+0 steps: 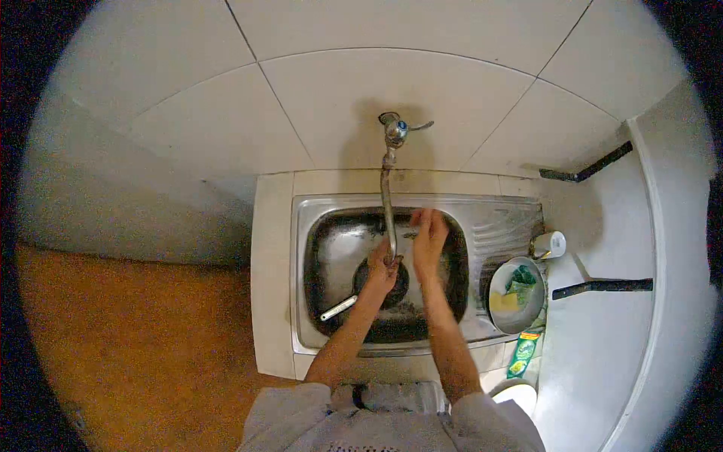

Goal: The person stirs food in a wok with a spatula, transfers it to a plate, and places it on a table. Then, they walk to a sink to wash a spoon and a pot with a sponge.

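Note:
Both hands are over a metal sink (297,264). My left hand (382,273) is at the mouth of the curved faucet spout (388,207), its fingers partly hidden by the spout. To the right of the spout, my right hand (429,239) is raised over the basin, its fingers blurred. A dark round pan (397,294) lies in the basin beneath my left hand, and its light handle (339,308) points to the lower left. Whether water is running cannot be made out.
Right of the basin, a bowl (514,320) holds a yellow sponge (504,301) and a green scrubber (521,280). A white mug (550,245) stands behind it, and a green packet (523,355) lies in front. The faucet valve (397,134) juts from the tiled wall.

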`<state>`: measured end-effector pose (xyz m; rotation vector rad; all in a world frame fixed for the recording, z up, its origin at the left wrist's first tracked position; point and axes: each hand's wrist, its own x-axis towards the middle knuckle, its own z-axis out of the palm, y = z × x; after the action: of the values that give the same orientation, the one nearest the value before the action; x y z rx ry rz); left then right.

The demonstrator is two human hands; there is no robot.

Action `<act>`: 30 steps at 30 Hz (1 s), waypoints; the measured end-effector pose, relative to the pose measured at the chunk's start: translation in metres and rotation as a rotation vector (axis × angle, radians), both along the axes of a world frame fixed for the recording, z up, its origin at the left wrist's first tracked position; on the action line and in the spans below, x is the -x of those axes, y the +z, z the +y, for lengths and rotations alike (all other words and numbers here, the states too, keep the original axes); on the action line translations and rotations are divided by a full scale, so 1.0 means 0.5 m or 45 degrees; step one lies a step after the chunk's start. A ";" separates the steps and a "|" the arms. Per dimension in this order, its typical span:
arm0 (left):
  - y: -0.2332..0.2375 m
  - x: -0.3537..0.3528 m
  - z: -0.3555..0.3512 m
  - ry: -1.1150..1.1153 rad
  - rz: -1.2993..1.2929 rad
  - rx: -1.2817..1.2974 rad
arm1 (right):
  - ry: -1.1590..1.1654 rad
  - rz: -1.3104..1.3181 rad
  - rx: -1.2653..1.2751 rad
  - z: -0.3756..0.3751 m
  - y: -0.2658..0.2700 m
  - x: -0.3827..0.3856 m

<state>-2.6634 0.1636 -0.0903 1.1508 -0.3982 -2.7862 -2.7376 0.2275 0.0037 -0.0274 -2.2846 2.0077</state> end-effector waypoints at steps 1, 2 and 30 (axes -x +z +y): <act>-0.010 -0.002 -0.017 -0.192 -0.111 0.276 | 0.052 0.006 0.013 -0.006 -0.030 -0.052; -0.079 0.013 -0.031 -0.208 -0.113 0.285 | 0.101 0.016 0.028 -0.016 -0.062 -0.094; -0.122 0.135 -0.003 -0.295 0.084 2.077 | 0.339 -0.372 0.519 0.160 -0.173 -0.218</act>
<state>-2.7310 0.1621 -0.1511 0.4975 -2.1899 -1.5020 -2.6286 0.3073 -0.0827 -0.0520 -2.0733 2.7444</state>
